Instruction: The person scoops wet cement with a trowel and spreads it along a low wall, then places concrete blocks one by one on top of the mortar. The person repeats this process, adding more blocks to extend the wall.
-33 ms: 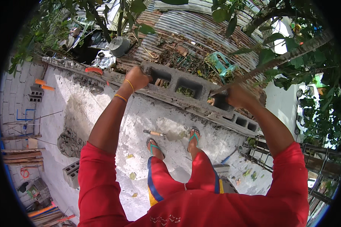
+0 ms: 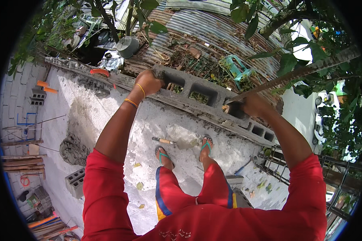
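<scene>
A grey hollow concrete block (image 2: 186, 90) lies along the top of a low block wall (image 2: 265, 140), its open cells facing up. My left hand (image 2: 149, 83) is closed over the block's left end, fingers wrapped round the edge. At its right end my right hand (image 2: 256, 105) grips the block, with the fingers partly hidden and slightly blurred. A long grey rod (image 2: 301, 74) rises from beside the right hand toward the upper right. By my feet a trowel (image 2: 163, 140) with a wooden handle lies on the concrete floor.
Beyond the wall are rusty corrugated sheets (image 2: 201, 30), a grey bucket (image 2: 128, 47) and a green plastic chair (image 2: 235, 70). Wet mortar (image 2: 73, 150) sits at left near a hollow block (image 2: 75, 183). Steel bars (image 2: 275, 164) stand at right. Leafy branches hang overhead.
My left hand and the block's left end appear very slightly farther right, partly from a small shift of the view. Both hands keep their hold.
</scene>
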The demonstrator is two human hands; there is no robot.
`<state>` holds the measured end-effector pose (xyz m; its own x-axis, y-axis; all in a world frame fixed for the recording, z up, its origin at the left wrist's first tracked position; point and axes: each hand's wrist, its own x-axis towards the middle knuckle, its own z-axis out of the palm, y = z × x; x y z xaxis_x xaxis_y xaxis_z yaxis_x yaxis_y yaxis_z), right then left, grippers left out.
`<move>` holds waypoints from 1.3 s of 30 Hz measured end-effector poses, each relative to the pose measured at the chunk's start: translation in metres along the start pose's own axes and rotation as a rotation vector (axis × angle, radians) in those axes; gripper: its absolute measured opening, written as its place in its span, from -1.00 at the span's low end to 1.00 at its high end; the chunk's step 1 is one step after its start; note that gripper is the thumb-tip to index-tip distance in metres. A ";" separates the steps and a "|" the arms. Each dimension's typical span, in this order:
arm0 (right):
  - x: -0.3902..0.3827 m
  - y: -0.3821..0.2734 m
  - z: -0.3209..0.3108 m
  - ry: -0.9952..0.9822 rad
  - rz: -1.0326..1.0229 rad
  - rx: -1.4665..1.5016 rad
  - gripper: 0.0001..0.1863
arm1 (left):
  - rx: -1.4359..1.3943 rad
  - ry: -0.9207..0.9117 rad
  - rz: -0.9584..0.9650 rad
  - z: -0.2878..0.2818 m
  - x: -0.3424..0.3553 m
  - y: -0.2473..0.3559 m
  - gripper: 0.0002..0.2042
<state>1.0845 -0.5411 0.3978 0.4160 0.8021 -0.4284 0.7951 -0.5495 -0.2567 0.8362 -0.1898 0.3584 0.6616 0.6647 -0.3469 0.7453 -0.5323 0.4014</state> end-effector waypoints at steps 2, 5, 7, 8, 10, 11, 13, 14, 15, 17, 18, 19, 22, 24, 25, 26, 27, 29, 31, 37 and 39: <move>0.025 0.018 0.039 -0.031 -0.171 -0.138 -0.62 | 0.001 -0.003 0.020 0.025 0.015 -0.007 -0.52; 0.054 0.031 0.082 -0.106 -0.007 -0.004 -0.64 | 0.051 -0.050 0.024 0.063 0.044 -0.020 -0.54; 0.067 0.032 0.103 -0.133 0.114 0.075 -0.65 | 0.069 -0.076 0.040 0.088 0.064 -0.032 -0.55; 0.074 0.032 0.112 -0.121 0.105 0.062 -0.65 | 0.213 -0.035 0.158 0.102 0.070 -0.037 -0.58; 0.087 0.034 0.130 -0.123 0.083 0.017 -0.64 | 0.101 -0.058 0.051 0.123 0.082 -0.047 -0.60; 0.094 0.036 0.139 -0.138 0.071 -0.015 -0.63 | 0.047 -0.092 -0.022 0.133 0.088 -0.051 -0.60; 0.109 0.044 0.158 -0.153 0.076 -0.032 -0.59 | 0.022 -0.155 -0.082 0.151 0.099 -0.057 -0.60; 0.116 0.049 0.169 -0.165 0.093 -0.016 -0.55 | 0.018 -0.173 -0.098 0.161 0.104 -0.060 -0.60; 0.121 0.054 0.183 -0.181 0.090 0.006 -0.50 | 0.014 -0.202 -0.122 0.173 0.104 -0.064 -0.60; 0.135 0.064 0.209 -0.170 0.107 0.014 -0.50 | 0.033 -0.158 -0.094 0.194 0.107 -0.071 -0.63; 0.141 0.070 0.220 -0.168 0.106 0.031 -0.50 | 0.042 -0.161 -0.087 0.202 0.110 -0.075 -0.64; 0.144 0.075 0.231 -0.171 0.111 0.047 -0.51 | 0.045 -0.177 -0.084 0.213 0.113 -0.078 -0.65; 0.157 0.084 0.256 -0.187 0.138 0.018 -0.51 | 0.051 -0.173 -0.098 0.237 0.121 -0.088 -0.68; 0.162 0.086 0.266 -0.183 0.115 0.037 -0.51 | 0.060 -0.138 -0.093 0.251 0.122 -0.092 -0.68; 0.163 0.086 0.269 -0.183 0.093 0.063 -0.50 | 0.072 -0.124 -0.089 0.256 0.124 -0.093 -0.69; 0.165 0.086 0.272 -0.186 0.095 0.082 -0.49 | 0.053 -0.100 -0.097 0.262 0.125 -0.095 -0.68; 0.166 0.085 0.275 -0.189 0.098 0.100 -0.48 | 0.052 -0.110 -0.109 0.266 0.126 -0.095 -0.68; 0.168 0.086 0.280 -0.190 0.135 0.156 -0.46 | 0.044 -0.136 -0.131 0.272 0.127 -0.095 -0.69; 0.169 0.087 0.284 -0.188 0.134 0.154 -0.45 | -0.055 -0.048 -0.143 0.274 0.126 -0.095 -0.69; 0.178 0.099 0.300 -0.157 0.063 0.067 -0.39 | -0.135 -0.017 -0.178 0.277 0.122 -0.094 -0.70; 0.181 0.104 0.306 -0.222 0.098 0.160 -0.34 | -0.123 -0.035 -0.197 0.281 0.122 -0.095 -0.70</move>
<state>1.1075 -0.5250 0.0283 0.3666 0.6820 -0.6328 0.6685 -0.6661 -0.3306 0.8693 -0.2053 0.0396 0.5080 0.7299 -0.4574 0.8464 -0.3245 0.4222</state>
